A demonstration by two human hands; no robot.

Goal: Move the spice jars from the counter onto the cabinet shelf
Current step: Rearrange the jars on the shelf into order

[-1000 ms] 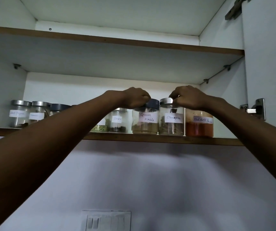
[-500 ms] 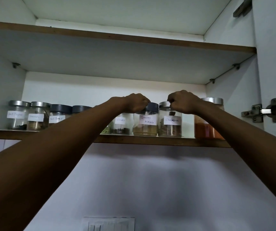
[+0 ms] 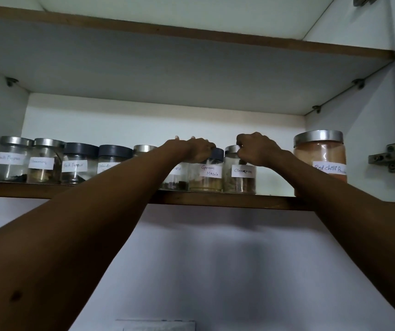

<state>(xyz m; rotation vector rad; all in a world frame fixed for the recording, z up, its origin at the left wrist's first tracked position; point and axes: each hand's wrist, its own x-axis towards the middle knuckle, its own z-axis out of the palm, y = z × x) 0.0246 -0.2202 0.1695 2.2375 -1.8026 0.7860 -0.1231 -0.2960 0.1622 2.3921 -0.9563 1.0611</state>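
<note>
On the cabinet shelf (image 3: 215, 201), the left hand (image 3: 197, 150) closes its fingers over the dark lid of the Garam Masala jar (image 3: 206, 174); the right hand (image 3: 256, 149) grips the Cinnamon jar (image 3: 239, 177). A big Red Chilli Powder jar (image 3: 320, 161) stands to the right, and more labelled jars (image 3: 46, 161) crowd the left.

You look up into a dim white cabinet (image 3: 349, 149); a wood-edged board (image 3: 191, 29) spans above, a metal hinge (image 3: 393, 156) sits far right, pale wall (image 3: 215, 259) below, a switch plate (image 3: 156, 325) near the bottom.

Hands (image 3: 200, 151) (image 3: 257, 149) seemingly gripping shelved jars (image 3: 205, 172).
</note>
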